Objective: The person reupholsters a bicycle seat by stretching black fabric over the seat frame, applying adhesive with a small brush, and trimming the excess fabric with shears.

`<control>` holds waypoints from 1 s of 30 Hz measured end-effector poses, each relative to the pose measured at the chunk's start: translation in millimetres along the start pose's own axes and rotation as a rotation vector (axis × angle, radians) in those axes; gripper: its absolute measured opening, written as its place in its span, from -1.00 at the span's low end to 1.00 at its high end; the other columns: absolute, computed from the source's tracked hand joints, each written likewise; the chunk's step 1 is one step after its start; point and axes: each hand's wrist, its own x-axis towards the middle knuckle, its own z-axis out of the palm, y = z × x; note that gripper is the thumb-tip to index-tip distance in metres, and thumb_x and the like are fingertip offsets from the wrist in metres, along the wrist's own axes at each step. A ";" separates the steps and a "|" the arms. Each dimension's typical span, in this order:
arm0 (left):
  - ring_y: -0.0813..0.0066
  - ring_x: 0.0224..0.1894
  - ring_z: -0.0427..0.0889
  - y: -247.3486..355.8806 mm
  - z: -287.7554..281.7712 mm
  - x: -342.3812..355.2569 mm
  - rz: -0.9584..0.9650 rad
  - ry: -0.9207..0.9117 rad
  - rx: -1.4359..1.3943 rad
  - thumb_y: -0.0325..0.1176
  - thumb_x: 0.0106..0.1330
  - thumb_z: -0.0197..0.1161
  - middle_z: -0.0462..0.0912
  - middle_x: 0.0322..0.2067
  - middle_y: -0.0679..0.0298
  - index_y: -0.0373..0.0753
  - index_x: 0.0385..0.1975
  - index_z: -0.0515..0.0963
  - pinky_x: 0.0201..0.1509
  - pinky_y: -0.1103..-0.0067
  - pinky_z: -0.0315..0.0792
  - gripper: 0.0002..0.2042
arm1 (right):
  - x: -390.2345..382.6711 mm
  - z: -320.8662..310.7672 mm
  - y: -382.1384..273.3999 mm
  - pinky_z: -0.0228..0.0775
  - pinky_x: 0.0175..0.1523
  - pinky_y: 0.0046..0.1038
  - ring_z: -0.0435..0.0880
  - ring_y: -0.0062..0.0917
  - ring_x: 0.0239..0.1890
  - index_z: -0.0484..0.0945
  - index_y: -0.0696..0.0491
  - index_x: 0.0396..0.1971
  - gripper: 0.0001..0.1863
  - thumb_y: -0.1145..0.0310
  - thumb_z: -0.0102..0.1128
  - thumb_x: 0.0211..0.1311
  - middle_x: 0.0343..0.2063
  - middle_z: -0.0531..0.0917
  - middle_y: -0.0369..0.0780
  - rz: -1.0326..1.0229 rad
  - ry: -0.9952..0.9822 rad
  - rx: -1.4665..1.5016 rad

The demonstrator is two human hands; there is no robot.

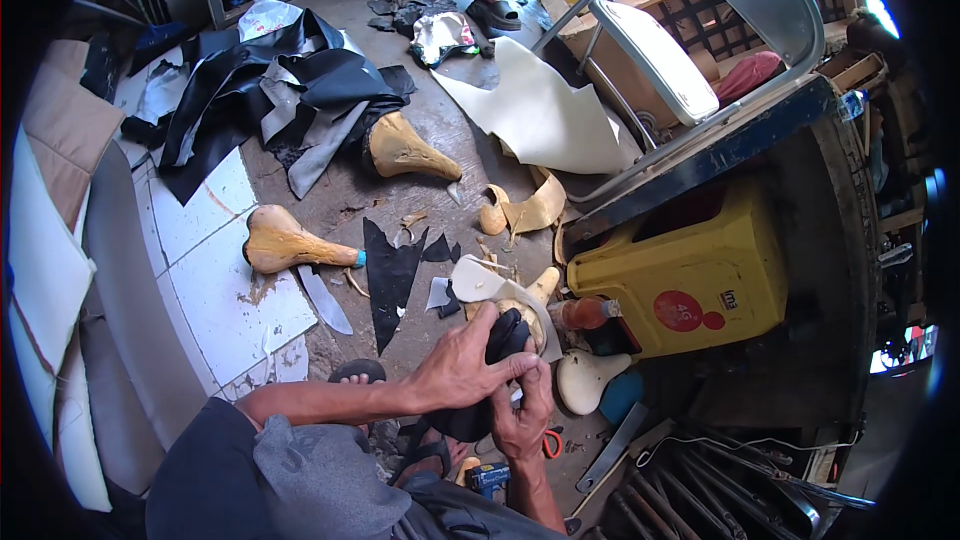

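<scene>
My left hand (462,365) is closed on a black, rounded, padded-looking piece (507,336), its thumb reaching toward my right hand. From below, my right hand (524,408) pinches the edge of the same piece; its exact kind is partly hidden by my fingers. Just beyond lie a pale foam bicycle saddle (545,286) and a cream sheet scrap (478,280). Another pale saddle (588,380) rests right of my hands. Two yellowed foam saddles, one nearer (290,240) and one farther (405,148), lie on the floor to the left.
A yellow plastic stool (690,270) lies on its side at right, beside a bottle (585,314). Orange-handled scissors (551,443) and metal rods (680,500) are near my right arm. Black leather scraps (330,80) heap far left. Another person's feet (490,5) stand beyond, near a folding chair (655,60).
</scene>
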 end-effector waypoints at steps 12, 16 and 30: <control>0.09 -0.20 0.73 -3.7 11.4 -14.0 0.378 -0.038 -0.096 -0.19 0.26 0.41 0.66 -0.24 -0.04 -0.35 0.09 0.43 -0.13 0.36 0.56 -0.49 | 25.0 -2.4 -21.4 0.45 0.07 -0.39 0.66 -0.42 -0.11 0.62 0.17 -0.04 -0.41 0.09 -0.41 0.60 -0.19 0.71 -0.13 0.543 0.049 0.529; 0.12 -0.26 0.73 -1.9 17.5 -16.8 0.400 0.033 -0.106 -0.28 0.28 0.37 0.65 -0.30 -0.04 -0.39 -0.06 0.48 -0.19 0.39 0.55 -0.63 | 25.8 7.1 -14.0 0.42 -0.19 -0.27 0.62 -0.29 -0.40 0.61 0.17 -0.33 -0.41 0.10 -0.42 0.59 -0.46 0.66 -0.12 0.388 0.158 0.391; 0.59 -0.09 0.50 -39.6 -9.1 -0.8 0.027 0.039 -0.807 -0.22 0.49 0.18 0.53 -0.14 0.31 -0.26 0.00 0.40 0.07 0.59 0.43 -0.72 | 29.1 -9.1 7.2 0.39 0.22 -0.38 0.63 -0.31 0.08 0.51 0.20 0.15 -0.51 0.08 -0.13 0.57 0.01 0.64 -0.03 0.379 0.104 0.262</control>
